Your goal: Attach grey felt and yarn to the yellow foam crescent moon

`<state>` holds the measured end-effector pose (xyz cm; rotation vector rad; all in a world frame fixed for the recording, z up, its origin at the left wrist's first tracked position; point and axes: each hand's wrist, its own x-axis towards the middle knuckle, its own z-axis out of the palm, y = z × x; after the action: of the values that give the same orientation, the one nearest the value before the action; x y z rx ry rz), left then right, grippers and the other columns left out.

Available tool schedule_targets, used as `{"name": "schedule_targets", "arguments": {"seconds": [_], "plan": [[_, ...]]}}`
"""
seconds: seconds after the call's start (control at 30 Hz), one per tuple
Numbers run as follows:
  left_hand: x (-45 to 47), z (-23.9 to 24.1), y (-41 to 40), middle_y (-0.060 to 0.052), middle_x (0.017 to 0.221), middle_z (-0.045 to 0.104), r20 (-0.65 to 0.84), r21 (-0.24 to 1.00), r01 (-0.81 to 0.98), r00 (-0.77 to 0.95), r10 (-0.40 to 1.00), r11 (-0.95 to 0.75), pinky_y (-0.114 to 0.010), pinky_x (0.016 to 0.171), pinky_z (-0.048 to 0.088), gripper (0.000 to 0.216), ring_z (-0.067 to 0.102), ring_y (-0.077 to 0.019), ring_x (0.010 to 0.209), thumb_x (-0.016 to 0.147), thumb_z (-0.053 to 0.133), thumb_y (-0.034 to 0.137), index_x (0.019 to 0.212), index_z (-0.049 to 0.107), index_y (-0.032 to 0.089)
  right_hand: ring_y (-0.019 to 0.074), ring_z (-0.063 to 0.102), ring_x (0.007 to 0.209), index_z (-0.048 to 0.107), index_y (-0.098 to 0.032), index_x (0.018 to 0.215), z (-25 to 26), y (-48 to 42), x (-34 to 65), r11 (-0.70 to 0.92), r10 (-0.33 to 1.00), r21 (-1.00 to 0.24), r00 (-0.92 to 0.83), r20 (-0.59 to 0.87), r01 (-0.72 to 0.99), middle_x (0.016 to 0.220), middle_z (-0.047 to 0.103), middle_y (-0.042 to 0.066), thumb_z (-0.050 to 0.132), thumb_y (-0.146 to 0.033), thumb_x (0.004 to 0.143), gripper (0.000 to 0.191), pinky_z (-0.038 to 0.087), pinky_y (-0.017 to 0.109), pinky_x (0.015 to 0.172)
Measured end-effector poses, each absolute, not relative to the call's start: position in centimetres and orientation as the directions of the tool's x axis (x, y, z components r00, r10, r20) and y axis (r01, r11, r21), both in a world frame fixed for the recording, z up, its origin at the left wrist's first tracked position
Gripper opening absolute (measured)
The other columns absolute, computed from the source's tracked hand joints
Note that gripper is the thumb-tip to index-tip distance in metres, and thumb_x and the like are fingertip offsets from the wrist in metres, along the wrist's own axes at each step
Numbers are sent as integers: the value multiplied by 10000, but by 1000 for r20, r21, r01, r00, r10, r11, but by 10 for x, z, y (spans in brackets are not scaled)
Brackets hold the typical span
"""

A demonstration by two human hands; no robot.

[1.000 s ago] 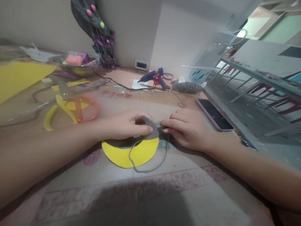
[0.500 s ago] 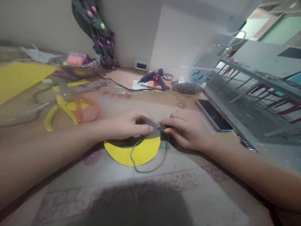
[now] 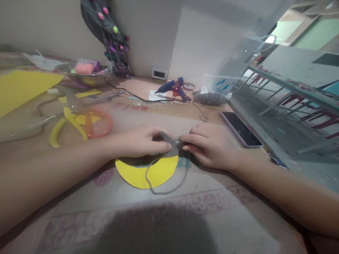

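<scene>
A yellow paper disc [image 3: 137,173] lies on the table in front of me, partly covered with coiled grey yarn [image 3: 171,146]. My left hand [image 3: 140,141] rests on the disc, fingers curled and pressing the yarn patch. My right hand [image 3: 209,143] pinches the grey yarn at the patch's right edge. A loose loop of the same yarn [image 3: 165,190] trails over the disc and onto the table toward me.
A blue glue gun [image 3: 173,88] with a lit red light and black cord stands at the back. A ball of grey yarn [image 3: 210,97] and a phone [image 3: 241,128] lie at the right. Yellow and orange scissors [image 3: 79,123], yellow paper [image 3: 18,86] and a bowl [image 3: 84,72] sit left.
Almost nothing differs; both hands stay on the yarn patch, with only slight finger shifts.
</scene>
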<state>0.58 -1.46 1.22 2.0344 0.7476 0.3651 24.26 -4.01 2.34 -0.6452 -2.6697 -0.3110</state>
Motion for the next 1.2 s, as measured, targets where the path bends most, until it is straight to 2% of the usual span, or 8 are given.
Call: {"name": "schedule_targets", "arguments": {"seconds": [0.17, 0.37, 0.43, 0.5, 0.6, 0.67, 0.8, 1.2], "plan": [[6, 12, -15, 39, 745, 586, -35, 842, 369, 766, 642, -394, -211, 630, 387, 182, 511, -110, 693, 836, 549, 312, 863, 658, 167, 163, 488, 632, 690, -118, 947, 23, -40, 241, 869, 388, 132, -823, 415, 477, 680, 601, 45, 494, -273, 955, 250, 297, 300, 589], [7, 13, -16, 33, 755, 619, -52, 861, 371, 746, 664, -349, -214, 609, 395, 211, 532, -116, 680, 841, 548, 340, 884, 665, 171, 151, 521, 642, 671, -124, 934, 19, -40, 243, 857, 464, 2, -775, 428, 514, 688, 621, 45, 474, -265, 966, 244, 335, 282, 607], [7, 12, -16, 23, 761, 625, -42, 872, 360, 731, 681, -332, -219, 616, 408, 221, 542, -120, 685, 842, 548, 353, 874, 658, 164, 155, 554, 691, 652, -129, 944, 20, -41, 241, 823, 551, -135, -718, 427, 552, 750, 647, 56, 481, -284, 956, 231, 374, 276, 642], [8, 11, -15, 15, 768, 632, -26, 882, 341, 723, 690, -324, -226, 625, 423, 231, 556, -127, 698, 843, 549, 365, 865, 653, 160, 150, 566, 691, 627, -143, 919, 23, -44, 237, 717, 697, -363, -603, 389, 595, 771, 648, 47, 496, -334, 936, 232, 399, 264, 636], [9, 9, -15, 9, 788, 656, 1, 881, 328, 717, 697, -340, -235, 638, 434, 253, 575, -135, 716, 848, 553, 389, 891, 665, 165, 109, 503, 567, 590, -169, 841, 27, -49, 227, 443, 881, -676, -424, 209, 588, 673, 581, -12, 580, -416, 864, 248, 376, 230, 542], [10, 7, -14, 3, 785, 666, 20, 867, 339, 709, 705, -366, -241, 624, 430, 289, 575, -136, 702, 853, 556, 423, 907, 673, 165, 91, 453, 526, 582, -176, 793, 28, -51, 222, 320, 918, -760, -383, 101, 566, 620, 532, -37, 636, -417, 810, 247, 353, 220, 515], [10, 3, -13, -13, 790, 674, 25, 846, 360, 710, 704, -393, -246, 606, 431, 350, 577, -141, 698, 855, 559, 486, 910, 669, 158, 97, 452, 570, 594, -172, 741, 23, -51, 219, 248, 917, -794, -398, 9, 555, 622, 518, -30, 637, -390, 796, 229, 360, 221, 539], [10, 4, -14, 11, 711, 603, -3, 869, 354, 703, 712, -346, -236, 578, 423, 324, 535, -120, 643, 873, 537, 469, 866, 637, 161, 72, 433, 484, 594, -169, 753, 22, -53, 222, 186, 897, -861, -439, -47, 473, 567, 510, -44, 591, -418, 848, 266, 333, 212, 479]]}}
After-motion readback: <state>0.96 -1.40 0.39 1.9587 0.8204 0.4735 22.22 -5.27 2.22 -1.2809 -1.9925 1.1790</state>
